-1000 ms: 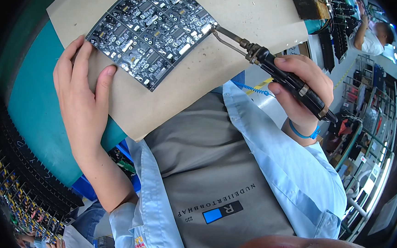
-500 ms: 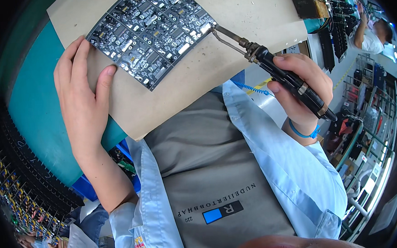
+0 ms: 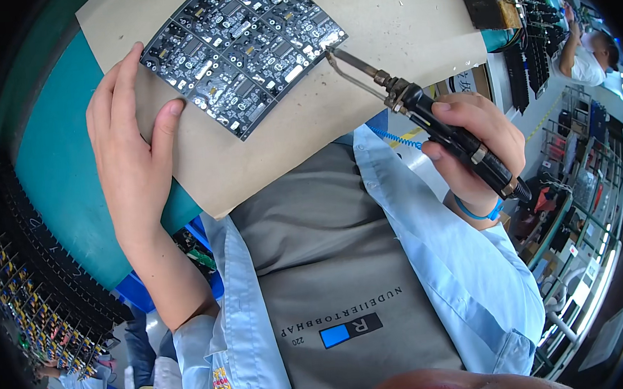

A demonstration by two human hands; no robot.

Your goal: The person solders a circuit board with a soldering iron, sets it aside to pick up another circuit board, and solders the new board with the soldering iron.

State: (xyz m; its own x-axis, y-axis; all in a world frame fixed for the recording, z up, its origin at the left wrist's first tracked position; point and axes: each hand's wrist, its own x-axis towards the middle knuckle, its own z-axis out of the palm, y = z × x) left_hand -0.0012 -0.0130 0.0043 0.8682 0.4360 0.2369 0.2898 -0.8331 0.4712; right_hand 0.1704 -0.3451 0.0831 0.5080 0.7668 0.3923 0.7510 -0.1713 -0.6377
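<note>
Lying palm-down over green table mat (image 3: 57, 176) and brown paper (image 3: 251, 162), left hand (image 3: 132, 160) loosely open, thumb apart, gripping nothing; fingertips beside left edge of circuit board (image 3: 244, 51), contact unclear. Board sits on paper, top centre. Soldering iron (image 3: 421, 105) slants from board's right edge, black handle wrapped in curled right hand (image 3: 477, 136). Blue band (image 3: 495, 211) circles right wrist.

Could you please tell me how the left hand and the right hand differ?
Pose: the left hand is open, while the right hand is closed around the iron.

Place: the left hand is at the left edge of the board; the right hand is off the board's right side.

Wrist: the right hand has a blue band at its wrist; the left hand shows none.

Shared: both are gloveless.
</note>
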